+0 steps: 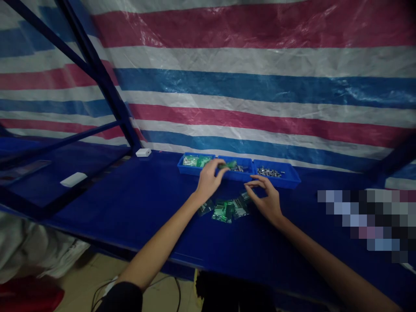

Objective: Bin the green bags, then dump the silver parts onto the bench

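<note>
Between the thumb and fingers of my left hand (209, 177) is a small green bag (230, 164), held over the middle blue bin (238, 175), which has small metal parts in it. My right hand (267, 200) hovers in front of the right blue bin (286, 180), its thumb and forefinger curved close together; whether something small is between them cannot be made out. Metal pieces (269, 172) lie in that right bin. Green and clear packets fill part of the left blue bin (188, 170). Several small clear bags with green contents (223, 211) lie on the table between my forearms.
The blue table (146, 203) stretches to both sides. A white box (143, 152) stands at its back left, and another white object (73, 179) lies beyond the blue metal frame (97, 78). Striped sheeting (260, 86) hangs behind the bins. A pixelated patch covers the right side.
</note>
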